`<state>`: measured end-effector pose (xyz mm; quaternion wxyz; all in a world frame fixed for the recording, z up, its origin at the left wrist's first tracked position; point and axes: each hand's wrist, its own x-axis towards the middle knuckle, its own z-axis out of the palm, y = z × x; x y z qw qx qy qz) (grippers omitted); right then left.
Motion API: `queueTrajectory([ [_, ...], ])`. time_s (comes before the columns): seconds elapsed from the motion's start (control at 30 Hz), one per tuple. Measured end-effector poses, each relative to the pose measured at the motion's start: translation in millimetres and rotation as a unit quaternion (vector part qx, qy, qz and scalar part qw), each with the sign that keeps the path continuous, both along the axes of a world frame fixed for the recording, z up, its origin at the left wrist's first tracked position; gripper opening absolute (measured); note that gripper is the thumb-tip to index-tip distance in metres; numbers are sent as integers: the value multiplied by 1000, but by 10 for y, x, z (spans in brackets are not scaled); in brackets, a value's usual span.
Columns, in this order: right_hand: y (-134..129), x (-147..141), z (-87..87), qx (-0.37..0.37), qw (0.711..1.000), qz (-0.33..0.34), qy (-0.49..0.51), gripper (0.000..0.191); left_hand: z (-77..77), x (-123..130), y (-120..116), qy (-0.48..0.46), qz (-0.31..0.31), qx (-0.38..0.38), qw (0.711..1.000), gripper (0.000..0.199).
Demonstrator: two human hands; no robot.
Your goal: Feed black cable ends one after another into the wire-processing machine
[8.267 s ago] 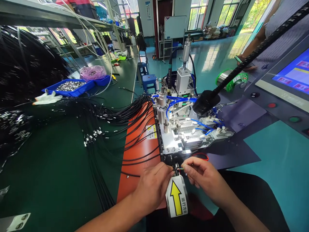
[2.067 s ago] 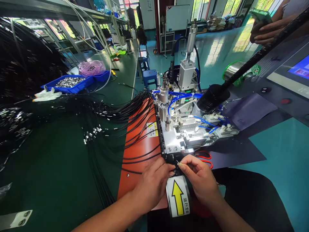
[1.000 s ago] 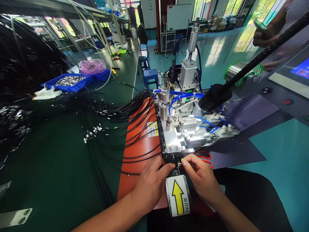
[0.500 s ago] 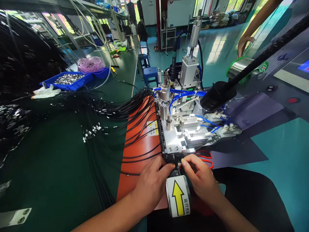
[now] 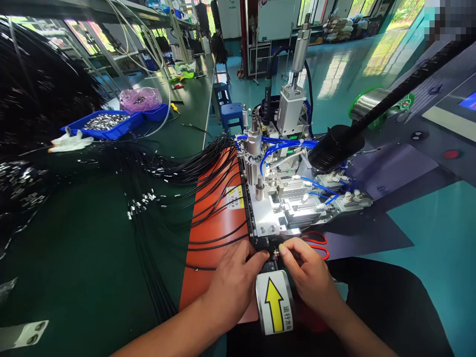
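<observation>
At the near end of the metal machine (image 5: 266, 218), both hands meet over a black fixture. My left hand (image 5: 236, 280) is closed, thumb and fingers pressed down near a black cable (image 5: 204, 268) that runs under it; what they grip is hidden. My right hand (image 5: 310, 272) pinches at the small metal-and-red wire end (image 5: 275, 253), and what lies between its fingertips is too small to name. Just below the hands is a white label with a yellow arrow (image 5: 274, 305). Several black cables cross the orange-red plate (image 5: 219, 218) to the machine's left edge.
Red-handled scissors (image 5: 322, 252) lie right of my right hand. On the green table (image 5: 92, 248) are cable bundles, a blue tray (image 5: 111, 133) of small metal parts and a white glove (image 5: 70, 141). A black flexible tube (image 5: 336, 148) hangs over the machine; a wire spool (image 5: 372, 106) is behind.
The other person's arm and hand near the wire spool have gone from view. My two hands hold nearly the same position.
</observation>
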<state>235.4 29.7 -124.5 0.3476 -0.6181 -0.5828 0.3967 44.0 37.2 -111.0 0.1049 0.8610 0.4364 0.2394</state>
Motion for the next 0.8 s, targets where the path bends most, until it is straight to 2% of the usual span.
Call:
queueTrajectory([
  [0.43, 15, -20, 9, -3, 1000, -18, -5, 29, -18, 2, -15, 35, -4, 10, 999, 35],
  [0.8, 6, -25, 6, 9, 1000, -23, -10, 28, 3, -3, -16, 32, -19, 1, 999, 28],
])
